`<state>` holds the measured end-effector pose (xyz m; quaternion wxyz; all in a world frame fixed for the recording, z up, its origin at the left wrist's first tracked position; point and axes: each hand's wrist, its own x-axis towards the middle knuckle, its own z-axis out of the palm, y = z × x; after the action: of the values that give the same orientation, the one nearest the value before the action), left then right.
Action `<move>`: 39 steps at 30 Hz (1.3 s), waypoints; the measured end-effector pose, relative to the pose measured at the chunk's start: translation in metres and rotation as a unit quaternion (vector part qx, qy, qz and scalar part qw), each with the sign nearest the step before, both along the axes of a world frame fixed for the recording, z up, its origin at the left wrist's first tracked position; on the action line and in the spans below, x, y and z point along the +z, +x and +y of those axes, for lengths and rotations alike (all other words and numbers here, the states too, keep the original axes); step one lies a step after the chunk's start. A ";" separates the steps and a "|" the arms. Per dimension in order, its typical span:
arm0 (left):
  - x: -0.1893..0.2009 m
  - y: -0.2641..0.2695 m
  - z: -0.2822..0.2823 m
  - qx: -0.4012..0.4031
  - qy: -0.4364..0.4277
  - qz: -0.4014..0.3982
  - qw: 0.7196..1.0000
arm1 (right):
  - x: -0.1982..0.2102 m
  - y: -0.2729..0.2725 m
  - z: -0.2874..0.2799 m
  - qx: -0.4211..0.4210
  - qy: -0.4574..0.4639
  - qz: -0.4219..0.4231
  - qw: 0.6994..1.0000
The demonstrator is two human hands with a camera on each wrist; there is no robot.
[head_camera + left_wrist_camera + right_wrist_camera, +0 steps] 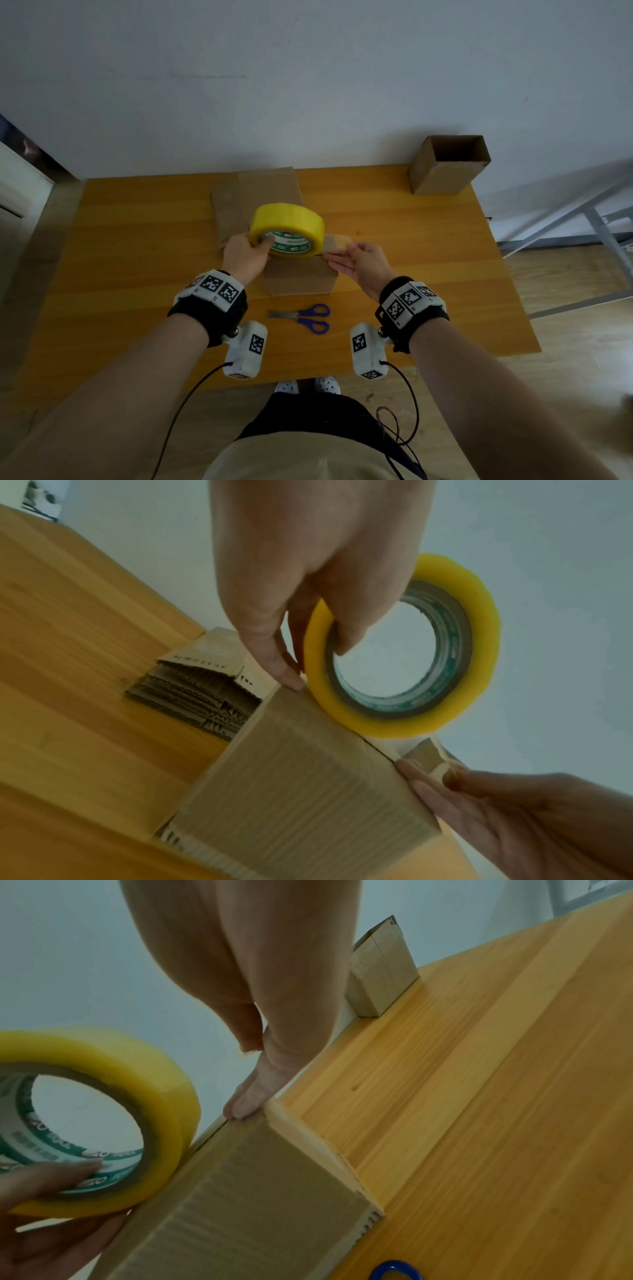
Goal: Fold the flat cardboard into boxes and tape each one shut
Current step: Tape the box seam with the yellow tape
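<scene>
A folded brown box [300, 279] stands on a wooden table [137, 257], near the front edge and straight before the person; its corrugated ribs show faintly through the plain side wall, and a dark seam runs across its top. A roll [287, 229] of yellow translucent tape, with a green-printed card core, rests on edge on the box top; the left hand [245, 255] grips it, a finger hooked through the core and the thumb on the outer face. The right hand [363, 262] pinches the free tape end [337, 241] between thumb and fingertips at the box's right top edge. Behind the box lies a stack of flats [253, 198]; blue-handled scissors [305, 317] lie just in front of it; an open box [448, 164] stands at the table's far right corner against the wall.
</scene>
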<state>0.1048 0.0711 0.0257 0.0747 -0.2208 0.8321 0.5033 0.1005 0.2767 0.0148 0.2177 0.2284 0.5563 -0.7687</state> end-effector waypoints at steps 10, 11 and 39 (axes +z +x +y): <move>0.010 -0.001 0.008 0.080 0.110 0.013 0.991 | -0.007 0.003 -0.003 -0.063 -0.063 0.001 0.996; 0.010 0.000 0.007 0.073 0.115 0.012 0.991 | -0.007 0.002 -0.002 -0.062 -0.054 0.000 0.997; 0.007 0.002 0.001 -0.049 -0.102 0.016 0.993 | -0.015 -0.005 0.005 -0.013 0.082 -0.030 0.996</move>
<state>0.1071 0.0716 0.0329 0.0626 -0.1782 0.8900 0.4149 0.0960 0.2820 -0.0003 0.2048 0.2754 0.6078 -0.7161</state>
